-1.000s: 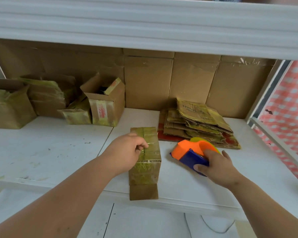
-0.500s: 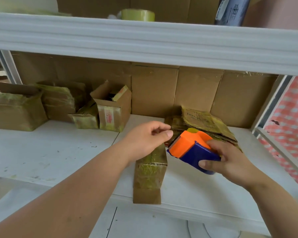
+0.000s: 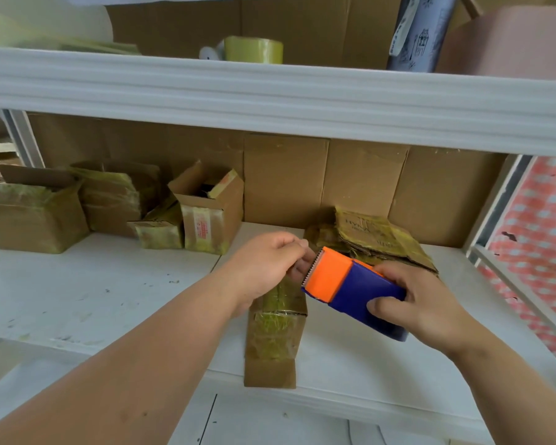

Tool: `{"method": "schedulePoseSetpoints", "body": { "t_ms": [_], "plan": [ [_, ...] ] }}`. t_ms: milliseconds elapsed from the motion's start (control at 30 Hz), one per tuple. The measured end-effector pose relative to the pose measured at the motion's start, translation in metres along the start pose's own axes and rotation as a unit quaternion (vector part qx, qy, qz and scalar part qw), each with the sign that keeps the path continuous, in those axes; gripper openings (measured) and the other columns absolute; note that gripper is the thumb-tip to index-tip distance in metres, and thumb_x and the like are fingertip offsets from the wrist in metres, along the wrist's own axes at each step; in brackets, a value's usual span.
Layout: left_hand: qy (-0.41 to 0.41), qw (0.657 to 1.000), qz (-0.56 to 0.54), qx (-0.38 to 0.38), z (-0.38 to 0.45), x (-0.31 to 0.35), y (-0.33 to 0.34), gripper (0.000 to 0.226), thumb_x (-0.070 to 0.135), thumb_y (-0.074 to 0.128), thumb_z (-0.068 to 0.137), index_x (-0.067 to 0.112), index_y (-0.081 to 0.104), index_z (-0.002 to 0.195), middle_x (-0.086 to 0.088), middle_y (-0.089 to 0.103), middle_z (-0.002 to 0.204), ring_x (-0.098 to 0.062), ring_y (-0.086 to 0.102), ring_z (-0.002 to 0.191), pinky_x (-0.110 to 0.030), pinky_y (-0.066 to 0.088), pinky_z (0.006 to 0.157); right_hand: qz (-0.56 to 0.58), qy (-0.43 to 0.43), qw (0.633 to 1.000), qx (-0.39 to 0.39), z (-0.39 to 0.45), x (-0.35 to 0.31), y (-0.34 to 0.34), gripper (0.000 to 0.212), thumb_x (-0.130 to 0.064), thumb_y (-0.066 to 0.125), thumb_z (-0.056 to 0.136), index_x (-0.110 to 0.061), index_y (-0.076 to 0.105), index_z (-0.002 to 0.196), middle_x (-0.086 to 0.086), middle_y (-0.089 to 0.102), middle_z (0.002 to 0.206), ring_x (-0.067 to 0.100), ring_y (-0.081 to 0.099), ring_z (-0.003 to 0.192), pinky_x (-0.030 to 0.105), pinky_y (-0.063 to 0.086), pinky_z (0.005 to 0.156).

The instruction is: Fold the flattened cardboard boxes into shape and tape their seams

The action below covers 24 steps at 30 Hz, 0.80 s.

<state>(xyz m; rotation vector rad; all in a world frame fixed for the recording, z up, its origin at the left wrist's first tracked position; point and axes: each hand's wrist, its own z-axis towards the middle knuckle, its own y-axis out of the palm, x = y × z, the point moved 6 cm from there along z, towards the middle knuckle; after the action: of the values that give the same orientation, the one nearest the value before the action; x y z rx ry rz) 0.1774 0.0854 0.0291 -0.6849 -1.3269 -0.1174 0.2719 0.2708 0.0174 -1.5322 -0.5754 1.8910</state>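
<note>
A small taped cardboard box (image 3: 275, 335) stands at the front edge of the white shelf (image 3: 93, 290), one flap hanging over the edge. Above it my right hand (image 3: 421, 303) grips an orange and blue tape dispenser (image 3: 350, 284), lifted off the shelf. My left hand (image 3: 267, 264) reaches to the dispenser's toothed cutter, fingertips pinching at the tape end there; the tape itself is too thin to see. A stack of flattened cardboard boxes (image 3: 376, 236) lies behind the dispenser.
Several folded and open boxes (image 3: 206, 213) stand at the back left of the shelf. Cardboard sheets line the back wall. The upper shelf (image 3: 270, 94) overhangs, holding a yellow tape roll (image 3: 253, 50) and a rolled paper tube (image 3: 421, 30).
My right hand lifted the dispenser off the shelf and turned it toward my left hand. My left hand let go of the small box and moved up to the cutter. The camera tilted upward.
</note>
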Motion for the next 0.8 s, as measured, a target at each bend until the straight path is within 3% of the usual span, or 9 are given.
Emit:
{"method": "schedulePoseSetpoints", "body": {
  "t_ms": [100,200,333,500,633,733,800],
  "plan": [
    [-0.004,1.000,-0.001,-0.007,-0.001,0.000,0.001,0.025,0.034,0.056,0.098,0.020,0.067,0.081,0.015,0.065,0.061,0.004,0.061,0.063,-0.022,0.045,0.070,0.018,0.012,1.000,0.005,0.000,0.000,0.000,0.031,-0.046,0.063,0.071,-0.018,0.064,0.085,-0.003,0.068,0.073,0.018,0.066,0.063,0.025,0.051,0.051],
    [-0.008,1.000,0.001,-0.001,-0.002,-0.001,0.001,0.018,0.022,0.066,0.093,0.015,0.069,0.077,0.012,0.067,0.058,-0.002,0.062,0.061,-0.018,0.051,0.067,0.019,0.016,0.999,0.023,0.002,-0.004,-0.002,0.050,-0.065,0.070,0.073,-0.016,0.065,0.077,0.001,0.065,0.064,0.011,0.059,0.052,0.021,0.044,0.047],
    [-0.013,0.999,0.018,0.033,-0.003,-0.006,-0.005,0.018,0.020,0.067,0.093,0.015,0.070,0.076,0.010,0.067,0.061,0.001,0.059,0.058,-0.014,0.050,0.060,-0.010,0.037,0.999,0.018,0.004,-0.009,-0.004,0.050,-0.068,0.065,0.064,-0.019,0.065,0.074,0.000,0.065,0.060,0.010,0.060,0.049,0.023,0.045,0.047],
    [-0.017,0.998,0.027,0.060,-0.004,-0.014,-0.017,0.017,0.022,0.067,0.093,0.015,0.070,0.078,0.005,0.068,0.066,-0.007,0.061,0.065,-0.030,0.054,0.072,-0.045,0.018,0.999,-0.008,0.008,-0.019,-0.002,0.047,-0.068,0.067,0.062,-0.022,0.064,0.075,-0.005,0.064,0.061,0.008,0.060,0.049,0.022,0.046,0.047],
    [-0.010,0.997,0.032,0.068,-0.007,-0.011,-0.025,0.016,0.023,0.067,0.093,0.015,0.071,0.080,0.006,0.068,0.065,-0.006,0.059,0.064,-0.028,0.052,0.069,-0.044,0.001,0.998,-0.038,0.013,-0.024,-0.003,0.048,-0.065,0.069,0.063,-0.021,0.067,0.082,-0.008,0.065,0.065,0.008,0.062,0.050,0.020,0.046,0.044],
    [0.004,0.996,0.023,0.084,-0.008,-0.008,-0.041,0.016,0.023,0.067,0.093,0.010,0.071,0.084,-0.004,0.067,0.071,-0.011,0.057,0.067,-0.031,0.051,0.074,-0.056,0.003,0.996,-0.064,0.014,-0.019,-0.006,0.050,-0.071,0.069,0.067,-0.024,0.069,0.085,-0.003,0.068,0.070,0.016,0.066,0.053,0.028,0.053,0.046],
    [-0.003,0.994,-0.001,0.107,-0.009,-0.010,-0.059,0.016,0.020,0.068,0.092,0.007,0.071,0.085,-0.002,0.062,0.066,-0.012,0.054,0.066,-0.032,0.051,0.076,-0.080,0.009,0.995,-0.067,0.014,-0.010,-0.012,0.057,-0.083,0.064,0.064,-0.029,0.068,0.082,-0.003,0.069,0.071,0.017,0.067,0.057,0.034,0.056,0.053]
  ]
}}
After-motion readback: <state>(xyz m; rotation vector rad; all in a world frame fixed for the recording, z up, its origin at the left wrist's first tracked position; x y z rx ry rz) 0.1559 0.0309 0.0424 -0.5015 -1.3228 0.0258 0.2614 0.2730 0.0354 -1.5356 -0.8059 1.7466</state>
